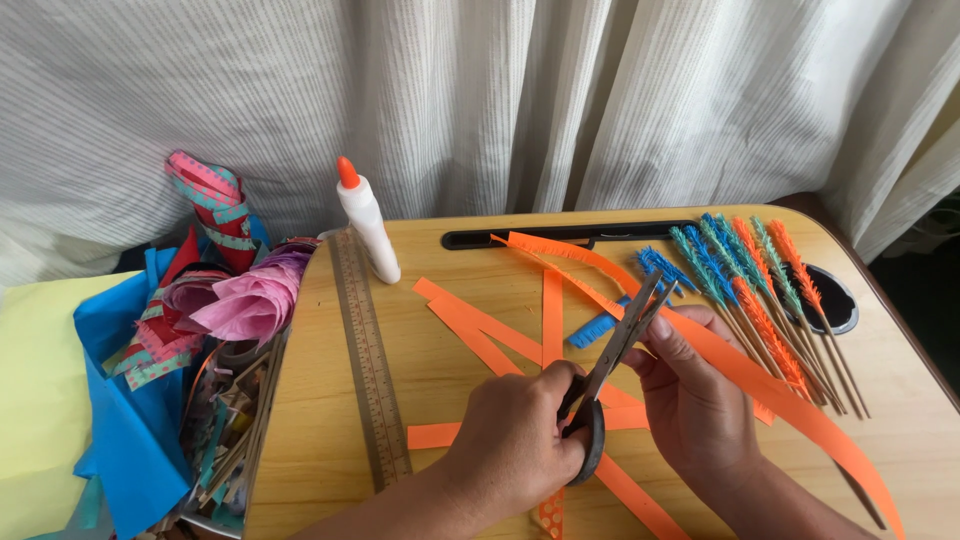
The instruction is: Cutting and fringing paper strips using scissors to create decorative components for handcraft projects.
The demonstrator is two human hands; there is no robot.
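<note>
My left hand [510, 440] grips the black handles of a pair of scissors [612, 360], whose blades point up and to the right. My right hand [690, 395] holds a long orange paper strip [800, 405] right beside the blades. The strip's far end is cut into a fringe, and its near end runs off toward the table's right front corner. Several more orange strips [480, 325] lie on the wooden lap table [310, 400] under my hands. A small blue fringed piece [595, 328] lies just behind the scissors.
Several thin sticks wrapped in blue, teal and orange fringe [760, 290] lie at the right. A white glue bottle with an orange cap [368, 225] and a metal ruler [370, 360] are at the left. A box of paper scraps [230, 400] and blue and yellow sheets sit off the table's left edge.
</note>
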